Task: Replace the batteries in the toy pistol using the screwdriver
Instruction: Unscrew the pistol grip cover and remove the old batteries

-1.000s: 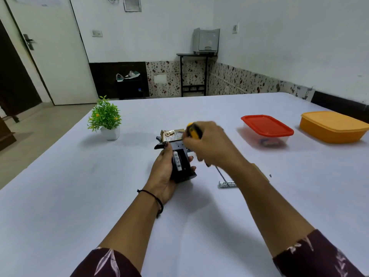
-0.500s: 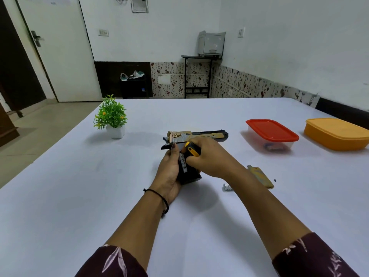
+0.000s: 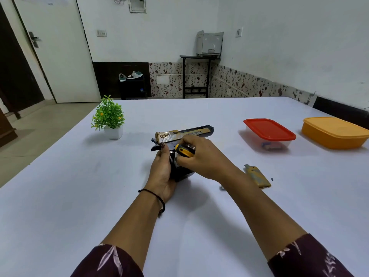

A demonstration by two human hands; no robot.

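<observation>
Both forearms are extending forward, bare below dark patterned sleeves (image 3: pixel 107 260), and angling in toward each other. The left hand (image 3: pixel 162 172) is wrapping its fingers round the grip of the toy pistol (image 3: pixel 185 133), thumb pointing up along the near side, with a black thread band (image 3: pixel 157 196) circling the wrist. The right hand (image 3: pixel 201 156) is sitting knuckles-up just beside it, fingers curling round the yellow-and-black handle of the screwdriver (image 3: pixel 184 151).
</observation>
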